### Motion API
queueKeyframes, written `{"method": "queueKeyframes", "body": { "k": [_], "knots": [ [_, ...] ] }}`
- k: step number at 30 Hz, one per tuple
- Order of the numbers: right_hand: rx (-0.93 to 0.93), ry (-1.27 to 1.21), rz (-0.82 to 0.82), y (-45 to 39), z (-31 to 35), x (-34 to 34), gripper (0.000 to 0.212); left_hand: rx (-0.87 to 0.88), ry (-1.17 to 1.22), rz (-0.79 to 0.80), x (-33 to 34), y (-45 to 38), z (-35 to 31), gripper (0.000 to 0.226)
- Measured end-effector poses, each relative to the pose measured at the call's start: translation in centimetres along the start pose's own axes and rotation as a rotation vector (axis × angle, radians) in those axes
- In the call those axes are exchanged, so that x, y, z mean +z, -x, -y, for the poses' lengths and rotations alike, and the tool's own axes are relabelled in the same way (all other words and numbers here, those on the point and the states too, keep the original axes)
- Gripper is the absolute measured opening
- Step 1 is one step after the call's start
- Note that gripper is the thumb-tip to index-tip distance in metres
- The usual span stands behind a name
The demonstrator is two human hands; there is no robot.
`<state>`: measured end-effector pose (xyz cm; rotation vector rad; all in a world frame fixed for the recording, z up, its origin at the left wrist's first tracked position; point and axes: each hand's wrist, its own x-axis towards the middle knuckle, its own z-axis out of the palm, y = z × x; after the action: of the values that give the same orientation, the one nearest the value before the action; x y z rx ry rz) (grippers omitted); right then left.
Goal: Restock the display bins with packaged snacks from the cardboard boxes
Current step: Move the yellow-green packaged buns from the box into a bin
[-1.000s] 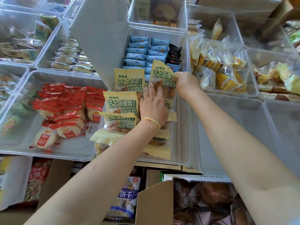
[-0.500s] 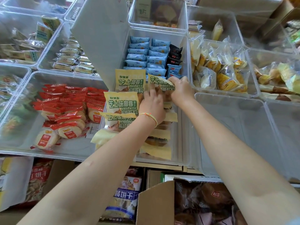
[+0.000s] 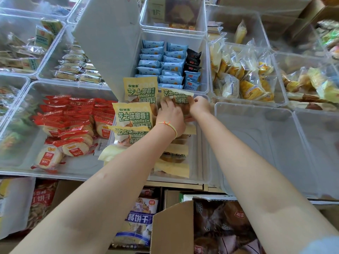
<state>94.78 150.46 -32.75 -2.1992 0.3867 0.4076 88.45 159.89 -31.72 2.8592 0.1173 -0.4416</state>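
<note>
Bin (image 3: 201,143): packet (image 3: 178,99) between hands (image 3: 185,111)

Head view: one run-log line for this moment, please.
left hand: holds yellow-green plastic snack packet | right hand: pinches it | location: over clear plastic bin | step: placing

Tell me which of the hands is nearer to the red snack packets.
Left. The left hand rests on the yellow packets one bin over from the red snack packets; the right hand is farther off, beyond the left hand.
</note>
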Motion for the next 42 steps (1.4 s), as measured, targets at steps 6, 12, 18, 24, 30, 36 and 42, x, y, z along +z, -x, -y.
{"method": "queueKeyframes", "body": {
  "k": [6, 12, 18, 24, 30, 36, 42],
  "knots": [
    [0.044, -0.041, 0.042, 0.7, -0.4, -1.6, 0.013, 0.059, 0.045, 0.064, -0.1, 1.0, 0.4, 0.062],
    [-0.047, -0.173, 0.038, 5.4, -0.5, -5.6, 0.012, 0.146, 0.205, -0.091, -2.0, 5.0, -0.7, 0.036],
    [-0.22, -0.372, 0.065, 15.8, -1.6, -11.0, 0.016, 0.207, 0.436, -0.321, -3.8, 11.7, -2.6, 0.027],
    [-0.241, -0.414, 0.192, 25.6, -6.1, -15.8, 0.028, 0.231, 0.663, -0.332, -4.6, 18.2, -6.8, 0.031],
    [-0.036, -0.147, 0.364, 27.9, -15.3, -18.3, 0.032, 0.222, 0.6, -0.122, -1.4, 23.7, -11.6, 0.032],
    [-0.049, 0.274, 0.167, 27.8, -23.9, -20.7, 0.018, 0.144, 0.561, 0.09, 3.8, 27.3, -17.2, 0.027],
    [-0.002, 0.361, 0.042, 26.4, -30.9, -25.1, 0.057, 0.049, 0.575, 0.181, 9.5, 28.8, -23.0, 0.024]
  ]
}}
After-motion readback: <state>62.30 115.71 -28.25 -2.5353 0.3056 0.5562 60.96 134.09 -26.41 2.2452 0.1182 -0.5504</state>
